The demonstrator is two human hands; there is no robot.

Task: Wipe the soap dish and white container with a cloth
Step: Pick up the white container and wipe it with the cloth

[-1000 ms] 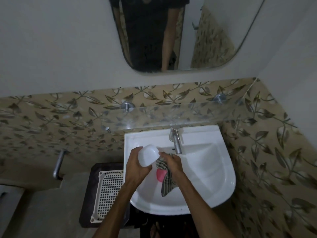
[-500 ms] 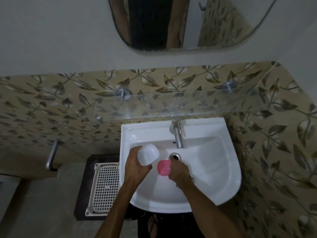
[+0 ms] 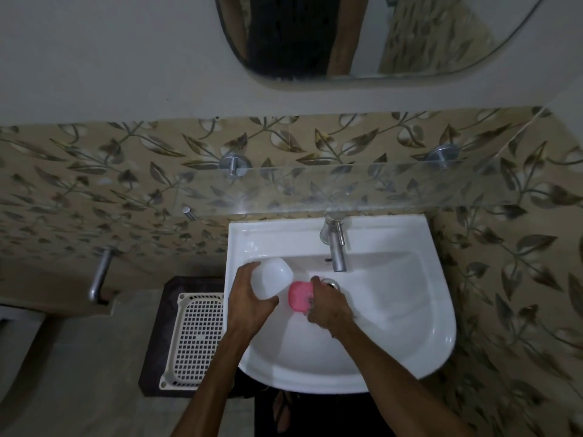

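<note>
My left hand [image 3: 249, 302] grips the white container [image 3: 272, 278] over the left side of the white sink [image 3: 410, 310]. Just right of it, my right hand [image 3: 328, 307] curls its fingers round the pink soap dish [image 3: 299, 295] above the basin, close to the drain [image 3: 330, 282]. A small dark bit of the checked cloth [image 3: 310, 302] shows between my right fingers and the dish. The rest of the cloth is hidden under my hand.
A steel tap [image 3: 336, 247] stands at the back of the sink. Above it a glass shelf [image 3: 347, 187] juts from the leaf-patterned tiles, under a mirror [image 3: 378, 36]. Left of the sink a white perforated tray [image 3: 195, 339] lies on a dark stand. A metal bar [image 3: 100, 274] sticks from the left wall.
A second ago the checked cloth hung down from my right hand beside the container. My right hand has since lowered to the pink soap dish and taken hold of it, hiding the cloth.
</note>
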